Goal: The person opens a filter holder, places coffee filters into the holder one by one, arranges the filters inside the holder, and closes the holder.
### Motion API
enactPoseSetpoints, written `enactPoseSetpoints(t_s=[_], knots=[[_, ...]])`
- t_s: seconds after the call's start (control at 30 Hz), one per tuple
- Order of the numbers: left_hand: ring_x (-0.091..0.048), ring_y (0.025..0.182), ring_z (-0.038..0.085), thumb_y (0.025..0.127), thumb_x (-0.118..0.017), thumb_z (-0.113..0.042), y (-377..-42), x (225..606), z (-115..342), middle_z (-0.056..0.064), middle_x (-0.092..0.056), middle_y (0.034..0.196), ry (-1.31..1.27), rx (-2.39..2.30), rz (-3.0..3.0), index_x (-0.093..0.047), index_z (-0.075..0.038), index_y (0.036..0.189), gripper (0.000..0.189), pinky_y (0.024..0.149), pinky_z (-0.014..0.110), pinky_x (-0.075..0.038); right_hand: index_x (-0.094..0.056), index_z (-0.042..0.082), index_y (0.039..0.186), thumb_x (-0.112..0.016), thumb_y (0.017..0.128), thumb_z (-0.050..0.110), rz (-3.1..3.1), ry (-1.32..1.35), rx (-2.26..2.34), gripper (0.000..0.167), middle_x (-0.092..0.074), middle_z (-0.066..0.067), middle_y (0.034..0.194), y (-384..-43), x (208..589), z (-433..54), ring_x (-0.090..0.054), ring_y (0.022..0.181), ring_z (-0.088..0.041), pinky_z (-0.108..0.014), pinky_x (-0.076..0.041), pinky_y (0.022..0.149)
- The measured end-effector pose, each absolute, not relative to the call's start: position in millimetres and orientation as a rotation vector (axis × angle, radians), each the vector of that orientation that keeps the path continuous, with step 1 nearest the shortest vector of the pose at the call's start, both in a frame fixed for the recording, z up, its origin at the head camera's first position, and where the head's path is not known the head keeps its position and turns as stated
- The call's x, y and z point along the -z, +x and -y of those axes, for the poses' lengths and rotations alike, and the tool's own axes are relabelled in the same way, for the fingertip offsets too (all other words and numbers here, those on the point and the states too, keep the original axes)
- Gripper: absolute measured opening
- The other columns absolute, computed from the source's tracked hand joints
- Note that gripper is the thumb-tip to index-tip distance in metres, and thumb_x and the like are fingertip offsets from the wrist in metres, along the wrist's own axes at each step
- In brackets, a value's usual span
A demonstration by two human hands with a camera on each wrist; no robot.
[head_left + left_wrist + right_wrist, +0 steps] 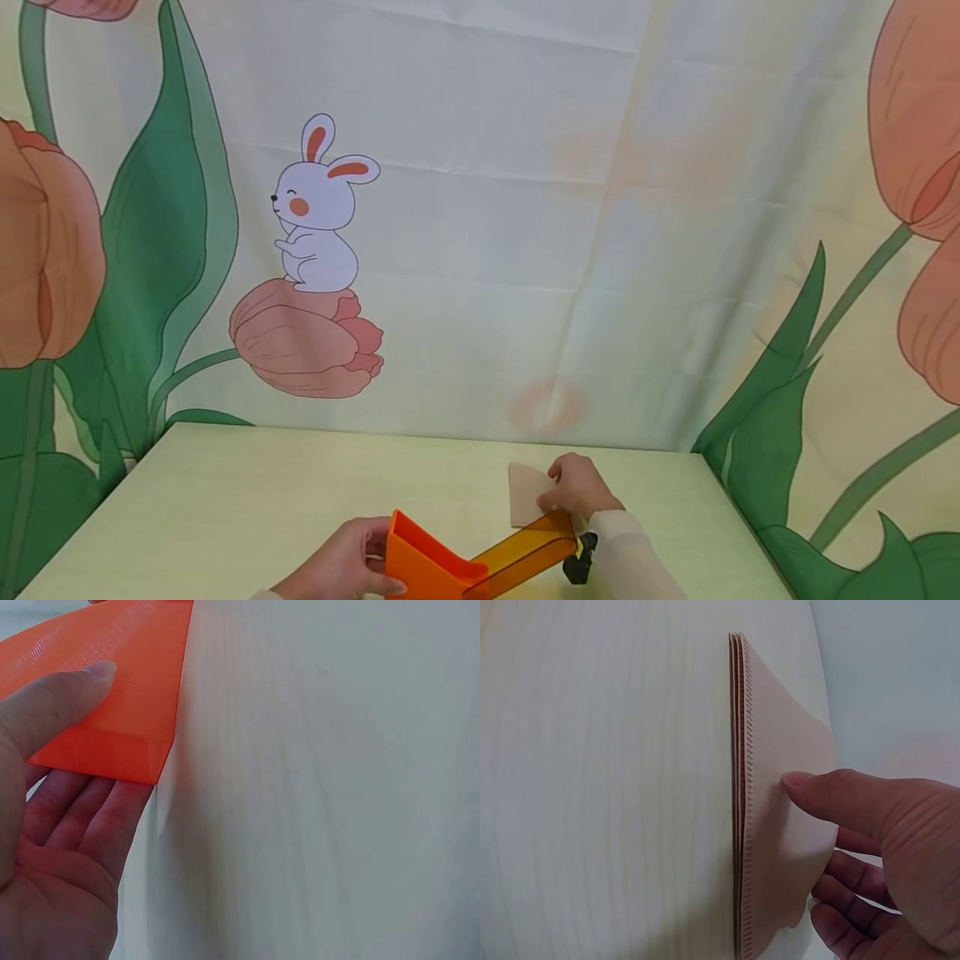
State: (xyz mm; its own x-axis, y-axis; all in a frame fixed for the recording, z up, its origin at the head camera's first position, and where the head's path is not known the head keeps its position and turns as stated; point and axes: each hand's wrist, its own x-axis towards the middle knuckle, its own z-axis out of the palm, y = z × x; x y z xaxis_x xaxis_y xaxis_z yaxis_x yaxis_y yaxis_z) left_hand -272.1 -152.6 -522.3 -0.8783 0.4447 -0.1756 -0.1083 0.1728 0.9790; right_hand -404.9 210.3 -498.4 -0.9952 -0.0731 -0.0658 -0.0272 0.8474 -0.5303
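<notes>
My left hand point(343, 557) holds an orange plastic holder point(423, 560), thumb on its near face and fingers behind. The left wrist view shows its narrow end point(97, 754) between thumb and fingers. A see-through amber lid point(528, 552) stands swung out to the right from the holder's body. Farther back, my right hand point(579, 487) pinches a thin stack of brown paper coffee filters point(787, 720) by its right side. The thumb lies on the top face and the fingers go behind the edge. The filters' crimped edge point(746, 787) faces the right wrist camera.
The pale wood-grain table point(300, 475) ends at a fabric backdrop point(480, 250) printed with tulips and a rabbit. A small black device point(579, 560) sits at the right wrist, beside the lid's end.
</notes>
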Motion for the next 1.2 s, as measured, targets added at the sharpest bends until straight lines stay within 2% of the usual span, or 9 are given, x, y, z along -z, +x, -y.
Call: enactPoseSetpoints(t_s=[0.23,0.43,0.67,0.9,1.2], knots=[[-0.071,0.106,0.025,0.081,-0.085,-0.009,-271.7,521.8,153.4,0.008,-0.072,0.122,0.340,-1.762,-2.024,-0.062,-0.004,0.132,0.056,0.095,0.042,-0.061,-0.073,0.001,0.113,-0.093,0.073,0.017,-2.951,-0.117,0.827,0.048,-0.072,-0.010,0.106,-406.9,500.9,-210.8,-0.064,0.088,-0.023,-0.045,-0.062,0.087],[-0.071,0.106,0.025,0.081,-0.085,-0.009,-272.4,523.1,154.3,0.008,-0.072,0.123,0.343,-1.766,-2.020,-0.062,-0.005,0.132,0.056,0.095,0.042,-0.061,-0.074,0.001,0.113,-0.093,0.073,0.017,-2.967,-0.151,0.788,0.047,-0.073,-0.011,0.106,-406.2,498.7,-209.2,-0.064,0.087,-0.023,-0.045,-0.062,0.087],[-0.071,0.106,0.025,0.080,-0.086,-0.010,-273.1,524.6,154.6,0.008,-0.072,0.123,0.334,-1.765,-2.022,-0.062,-0.005,0.133,0.058,0.095,0.042,-0.061,-0.076,0.004,0.104,-0.092,0.072,0.018,-2.983,-0.198,0.767,0.039,-0.072,-0.009,0.102,-404.2,498.9,-208.5,-0.062,0.085,-0.022,-0.042,-0.061,0.083],[-0.070,0.105,0.025,0.081,-0.085,-0.010,-272.5,524.0,154.8,0.008,-0.072,0.122,0.337,-1.765,-2.018,-0.062,-0.004,0.133,0.058,0.095,0.042,-0.061,-0.072,0.003,0.107,-0.092,0.072,0.017,-2.967,-0.166,0.792,0.043,-0.069,-0.007,0.097,-404.3,499.3,-207.8,-0.060,0.083,-0.022,-0.040,-0.061,0.081],[-0.070,0.105,0.025,0.081,-0.085,-0.010,-273.4,523.8,153.2,0.008,-0.072,0.122,0.342,-1.768,-2.013,-0.062,-0.005,0.133,0.057,0.094,0.042,-0.061,-0.066,0.010,0.093,-0.091,0.071,0.011,-2.962,-0.112,0.882,0.034,-0.065,-0.004,0.089,-407.5,502.4,-208.6,-0.058,0.082,-0.024,-0.037,-0.061,0.076]])
